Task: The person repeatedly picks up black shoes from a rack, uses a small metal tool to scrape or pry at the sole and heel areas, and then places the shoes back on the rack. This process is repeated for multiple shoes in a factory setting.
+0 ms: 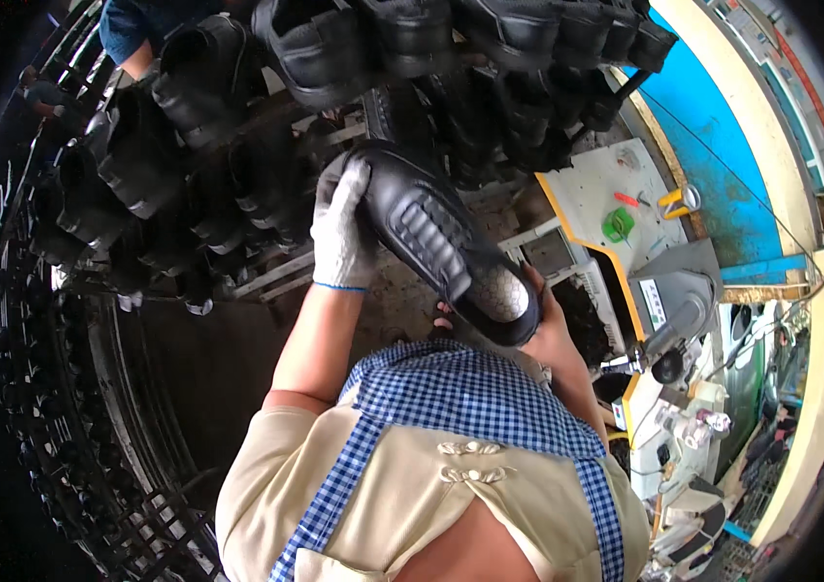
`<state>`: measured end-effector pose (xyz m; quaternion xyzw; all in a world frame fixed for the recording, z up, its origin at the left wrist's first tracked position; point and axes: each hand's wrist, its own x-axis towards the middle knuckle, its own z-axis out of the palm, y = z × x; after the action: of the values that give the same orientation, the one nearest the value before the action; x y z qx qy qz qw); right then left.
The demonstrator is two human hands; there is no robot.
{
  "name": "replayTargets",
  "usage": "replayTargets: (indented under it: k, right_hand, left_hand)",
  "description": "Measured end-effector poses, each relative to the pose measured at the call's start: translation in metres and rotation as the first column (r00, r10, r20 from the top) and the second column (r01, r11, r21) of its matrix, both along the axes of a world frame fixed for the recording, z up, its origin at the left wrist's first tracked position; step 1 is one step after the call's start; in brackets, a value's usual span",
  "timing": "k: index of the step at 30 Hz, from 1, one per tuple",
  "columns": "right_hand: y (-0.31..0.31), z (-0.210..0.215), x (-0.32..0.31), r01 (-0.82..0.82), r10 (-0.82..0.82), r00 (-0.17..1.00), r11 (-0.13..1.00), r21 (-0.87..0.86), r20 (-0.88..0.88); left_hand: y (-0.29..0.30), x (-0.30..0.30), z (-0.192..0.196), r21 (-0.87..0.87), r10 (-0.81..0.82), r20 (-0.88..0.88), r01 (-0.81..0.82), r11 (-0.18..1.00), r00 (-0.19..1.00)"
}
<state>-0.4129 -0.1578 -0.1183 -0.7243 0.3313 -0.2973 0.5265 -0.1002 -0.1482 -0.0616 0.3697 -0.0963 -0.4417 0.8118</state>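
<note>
A black lace-up style shoe (pixel 431 233) is held between my two hands in front of my chest, tilted so its toe points up and left. My left hand (pixel 344 213), in a white knit glove, grips the toe end with the thumb along the upper; its other fingers are hidden beneath. My bare right hand (pixel 550 320) wraps round the heel, its fingers partly hidden by the shoe. A pale patterned insole (pixel 499 293) shows inside the opening.
Racks of black shoes (pixel 315 48) stand ahead and to the left. At right is a white worktable (pixel 606 175) with a green cup (pixel 617 225), a red-handled tool (pixel 631 200) and a grey machine (pixel 674 301). A co-worker's blue sleeve (pixel 135 27) shows beyond the racks.
</note>
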Motion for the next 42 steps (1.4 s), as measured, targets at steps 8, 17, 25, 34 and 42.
replayTargets:
  k: [8, 17, 25, 34, 42]
  right_hand:
    - [-0.030, 0.002, -0.005, -0.139, -0.277, 0.842, 0.718, 0.682, 0.462]
    - [-0.018, -0.003, 0.012, -0.224, 0.057, 0.960, 0.742, 0.631, 0.274]
    - [0.017, 0.002, 0.061, -0.190, 0.085, 0.964, 0.883, 0.430, 0.252]
    - [-0.024, -0.004, 0.230, 0.013, -0.168, 0.859, 0.952, 0.307, 0.483]
    - [-0.037, -0.109, 0.248, -0.057, 0.039, 0.993, 0.985, 0.165, 0.112]
  left_hand:
    - [0.017, 0.024, -0.020, 0.141, -0.128, 0.220, 0.098, 0.985, 0.967]
    - [0.061, 0.041, -0.020, 0.090, -0.110, 0.223, 0.092, 0.992, 0.969]
    - [0.084, 0.068, -0.035, 0.101, 0.045, 0.805, -0.211, 0.972, 0.591]
    - [0.069, 0.122, 0.000, 0.017, -0.481, 0.785, -0.763, 0.646, -0.390]
    - [0.076, 0.133, -0.015, 0.167, -0.515, 0.706, -0.591, 0.789, -0.487]
